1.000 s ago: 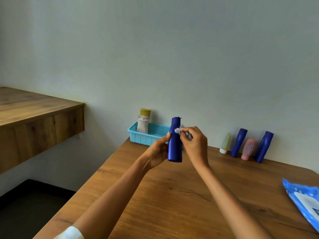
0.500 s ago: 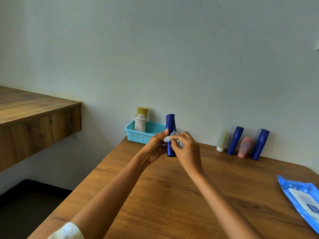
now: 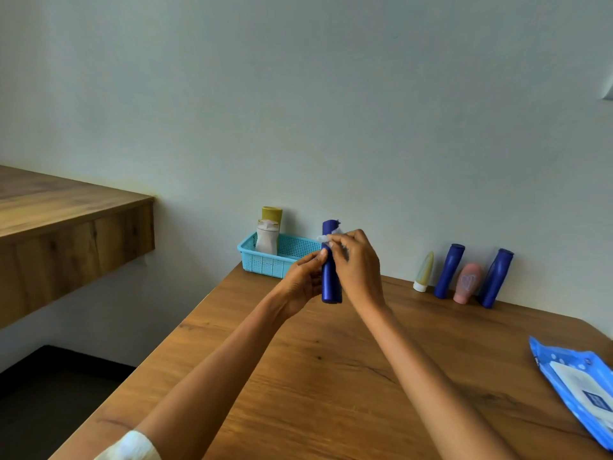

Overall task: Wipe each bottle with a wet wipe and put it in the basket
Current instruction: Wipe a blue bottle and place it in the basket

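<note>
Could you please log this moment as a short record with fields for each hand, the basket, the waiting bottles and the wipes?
left hand: left hand holds the blue bottle upright above the table
right hand: right hand pinches a wet wipe against the bottle's upper part
basket: turquoise basket by the wall, holding a white bottle and a yellow-capped bottle
waiting bottles: four leaning on the wall: cream tube, blue bottle, pink bottle, blue bottle
wipes: blue wipe pack at the table's right edge

Wooden table (image 3: 331,376): basket (image 3: 265,263), four bottles (image 3: 449,270), wipes pack (image 3: 577,383).
</note>
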`<state>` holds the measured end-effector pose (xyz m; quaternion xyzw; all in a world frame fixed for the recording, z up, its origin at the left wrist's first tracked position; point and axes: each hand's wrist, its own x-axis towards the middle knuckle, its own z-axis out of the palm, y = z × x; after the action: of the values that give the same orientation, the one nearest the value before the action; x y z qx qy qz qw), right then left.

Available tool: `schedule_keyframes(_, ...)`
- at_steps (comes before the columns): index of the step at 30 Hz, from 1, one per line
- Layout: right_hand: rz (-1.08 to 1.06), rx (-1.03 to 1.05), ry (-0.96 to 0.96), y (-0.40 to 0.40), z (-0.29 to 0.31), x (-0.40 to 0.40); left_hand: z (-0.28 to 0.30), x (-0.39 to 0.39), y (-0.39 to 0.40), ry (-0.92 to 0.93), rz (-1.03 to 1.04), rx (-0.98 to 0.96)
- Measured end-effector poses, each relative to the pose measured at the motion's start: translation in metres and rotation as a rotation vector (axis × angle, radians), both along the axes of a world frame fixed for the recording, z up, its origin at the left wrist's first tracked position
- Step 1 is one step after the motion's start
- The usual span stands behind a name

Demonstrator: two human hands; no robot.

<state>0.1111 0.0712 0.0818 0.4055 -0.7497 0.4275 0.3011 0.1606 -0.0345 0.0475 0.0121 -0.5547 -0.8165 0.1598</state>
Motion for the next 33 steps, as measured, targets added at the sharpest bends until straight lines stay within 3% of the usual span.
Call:
schedule_keyframes(10, 0.167, 0.003, 0.026, 0.025, -0.052, 0.019, 0.004, 0.009, -0.008, -0.018, 0.084, 0.239)
schedule_keyframes(19, 0.073, -0.164, -0.099, 0.002, -0.001, -0.005, -0.001, 0.012, 0.004, -0.023, -0.046, 0.193)
schedule_keyframes(30, 0.031, 0.022, 0.021, 0.01, -0.047, 0.02, 0.006, -0.008, -0.004, -0.115, 0.232, 0.17)
schedule_keyframes(33, -0.015, -0.022, -0.054, 0.009, -0.04, 0.018, 0.008, -0.009, 0.0, -0.122, 0.256, 0.123)
